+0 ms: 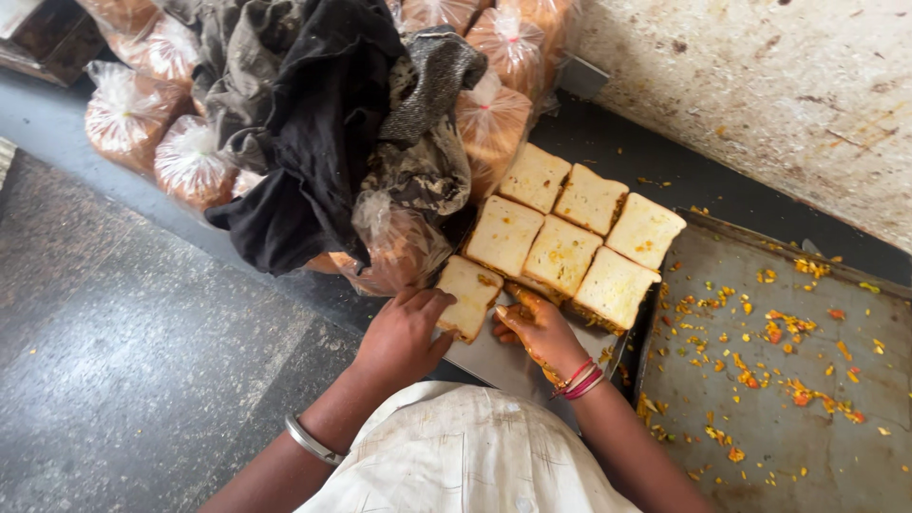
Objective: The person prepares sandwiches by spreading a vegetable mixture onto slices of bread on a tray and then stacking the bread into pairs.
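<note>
Sandwich [467,296] under left hand [403,332]

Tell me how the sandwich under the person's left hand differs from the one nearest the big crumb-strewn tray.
The sandwich under the left hand lies apart at the block's near-left end, partly covered by fingers; the sandwich nearest the tray sits untouched, pressed against its neighbours. The first looks narrower, the second squarer, with orange filling showing along its edge. Both are pale white-bread sandwiches lying flat on the same metal sheet.
</note>
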